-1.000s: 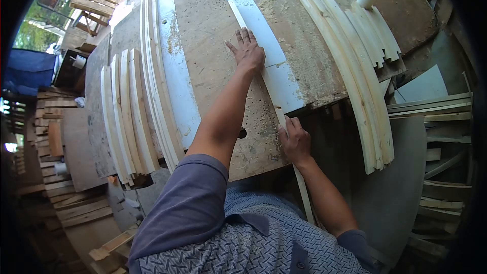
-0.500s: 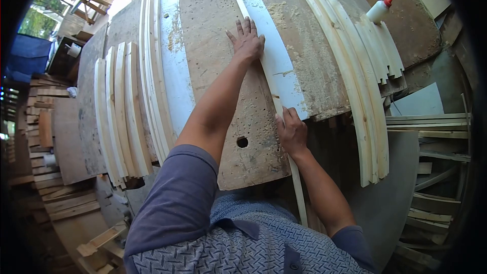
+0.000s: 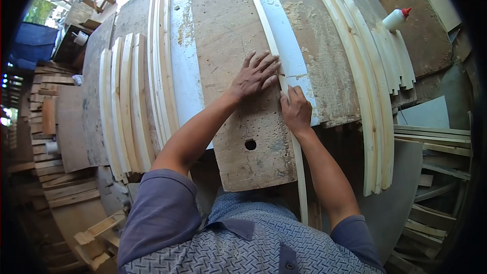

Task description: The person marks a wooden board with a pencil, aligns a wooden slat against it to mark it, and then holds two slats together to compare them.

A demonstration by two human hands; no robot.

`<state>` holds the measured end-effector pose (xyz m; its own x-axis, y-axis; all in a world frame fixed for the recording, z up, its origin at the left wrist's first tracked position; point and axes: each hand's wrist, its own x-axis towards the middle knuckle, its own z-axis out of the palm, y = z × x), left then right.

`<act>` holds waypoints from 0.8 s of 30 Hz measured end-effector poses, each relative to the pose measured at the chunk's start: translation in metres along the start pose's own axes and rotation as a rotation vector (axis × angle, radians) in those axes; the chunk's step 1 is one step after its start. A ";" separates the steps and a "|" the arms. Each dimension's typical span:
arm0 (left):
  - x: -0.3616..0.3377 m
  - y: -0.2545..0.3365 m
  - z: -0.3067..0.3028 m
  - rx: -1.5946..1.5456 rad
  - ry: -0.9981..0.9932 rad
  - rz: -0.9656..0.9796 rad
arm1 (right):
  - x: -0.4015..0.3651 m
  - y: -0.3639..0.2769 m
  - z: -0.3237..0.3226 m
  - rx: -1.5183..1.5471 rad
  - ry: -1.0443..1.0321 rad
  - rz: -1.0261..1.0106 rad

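A long, thin wooden strip (image 3: 264, 18) runs from the far side of the workbench (image 3: 218, 25) back past its near edge, close to my body. My left hand (image 3: 255, 73) lies palm down beside the strip, its fingers slightly spread and their tips touching the wood. Just nearer and to the right, my right hand (image 3: 297, 106) has its fingers curled round the strip, with the thumb on the left side. Beneath the strip are a brown board with a dark hole and a white-blue band (image 3: 294, 66).
Long strips (image 3: 161, 61) and shorter pieces (image 3: 120, 106) lie on the left. More long strips (image 3: 362, 66) lie on the right, beside notched slats (image 3: 393, 63) and a white glue bottle (image 3: 394, 20) with a red cap. Lumber is stacked at both sides.
My left hand has come back toward me, close to my right hand. My right hand has moved a little farther forward along the strip. The whole view has shifted slightly.
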<state>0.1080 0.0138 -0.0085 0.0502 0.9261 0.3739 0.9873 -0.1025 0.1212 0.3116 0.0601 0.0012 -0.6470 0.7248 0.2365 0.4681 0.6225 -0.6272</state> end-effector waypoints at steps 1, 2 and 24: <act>0.000 0.001 -0.002 0.002 -0.001 -0.004 | 0.006 -0.001 0.002 -0.023 -0.012 0.006; 0.000 0.002 -0.004 -0.027 -0.018 -0.002 | 0.011 0.001 0.005 -0.021 -0.015 0.004; 0.002 0.003 -0.001 0.046 -0.042 -0.106 | -0.055 0.001 -0.053 0.111 -0.157 0.155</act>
<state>0.1108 0.0154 -0.0064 -0.0496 0.9455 0.3219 0.9932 0.0128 0.1157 0.3796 0.0359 0.0264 -0.6621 0.7492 0.0186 0.5057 0.4649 -0.7267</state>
